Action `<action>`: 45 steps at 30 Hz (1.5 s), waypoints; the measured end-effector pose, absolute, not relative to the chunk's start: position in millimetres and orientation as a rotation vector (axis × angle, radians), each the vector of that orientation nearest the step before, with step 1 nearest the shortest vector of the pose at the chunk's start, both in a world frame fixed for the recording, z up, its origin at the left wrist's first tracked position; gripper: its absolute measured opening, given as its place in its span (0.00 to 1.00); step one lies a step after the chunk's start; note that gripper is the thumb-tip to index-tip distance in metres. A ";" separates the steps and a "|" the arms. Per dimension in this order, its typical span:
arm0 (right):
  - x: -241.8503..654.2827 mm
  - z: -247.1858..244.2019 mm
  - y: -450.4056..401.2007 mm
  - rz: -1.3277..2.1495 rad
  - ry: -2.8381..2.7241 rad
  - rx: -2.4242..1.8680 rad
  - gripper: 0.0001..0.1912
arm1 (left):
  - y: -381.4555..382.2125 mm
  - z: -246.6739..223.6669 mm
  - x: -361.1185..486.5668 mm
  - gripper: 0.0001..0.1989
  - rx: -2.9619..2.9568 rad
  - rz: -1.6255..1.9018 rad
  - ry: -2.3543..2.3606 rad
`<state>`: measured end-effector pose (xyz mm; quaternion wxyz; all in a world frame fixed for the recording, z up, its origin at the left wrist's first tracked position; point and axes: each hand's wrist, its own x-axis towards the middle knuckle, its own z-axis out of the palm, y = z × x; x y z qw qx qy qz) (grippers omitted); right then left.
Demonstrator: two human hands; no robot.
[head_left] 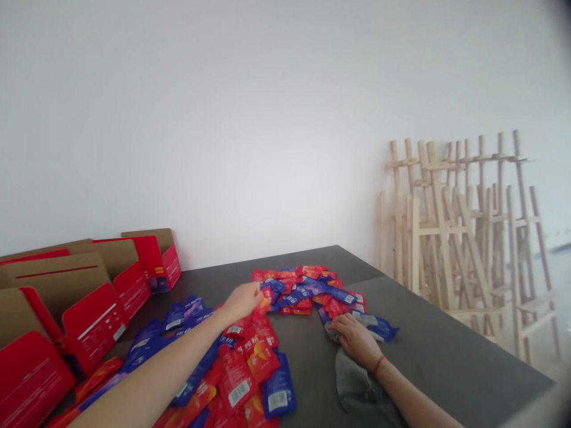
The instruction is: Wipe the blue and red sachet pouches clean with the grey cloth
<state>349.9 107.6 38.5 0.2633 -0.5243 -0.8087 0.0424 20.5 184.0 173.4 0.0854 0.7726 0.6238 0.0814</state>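
My left hand (244,300) reaches over the dark table, its fingers closed on a red-orange pouch (264,302) at the near edge of the far pile. To the right, my right hand (357,340) has its fingers curled down over crumpled greyish material (332,333), which I cannot make out clearly. Just beyond those fingers lies a blue pouch (382,328). Mixed red and blue pouches form the far pile (307,290). A larger heap of red pouches (238,380) and blue pouches (279,386) spreads below and beside my left forearm.
Several open red cardboard boxes (96,324) with brown insides line the table's left side. Dark grey-green fabric (363,389) shows below my right hand. Wooden easels (439,232) lean by the white wall (276,131), beyond the table's right edge (446,303).
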 end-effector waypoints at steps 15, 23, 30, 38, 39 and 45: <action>347.1 60.7 45.1 0.211 -2.459 -1.236 0.31 | 16.4 106.3 105.5 0.13 2.632 -0.039 1.358; 315.6 62.5 76.5 -0.062 -2.622 -1.412 0.26 | 10.9 71.3 119.8 0.20 2.827 -0.252 1.062; 305.6 59.3 74.9 -0.218 -2.678 -1.324 0.15 | 19.0 68.9 110.4 0.16 2.860 -0.140 0.959; 317.9 44.5 26.3 -0.405 -2.756 -0.977 0.06 | 31.3 46.0 109.8 0.19 2.871 -0.049 0.859; 315.0 46.2 32.7 -0.413 -2.751 -1.030 0.07 | 32.3 45.4 110.3 0.17 2.885 -0.042 0.854; 284.0 62.1 102.7 -0.395 -2.711 -1.450 0.12 | 37.2 36.5 114.6 0.12 2.905 -0.061 0.859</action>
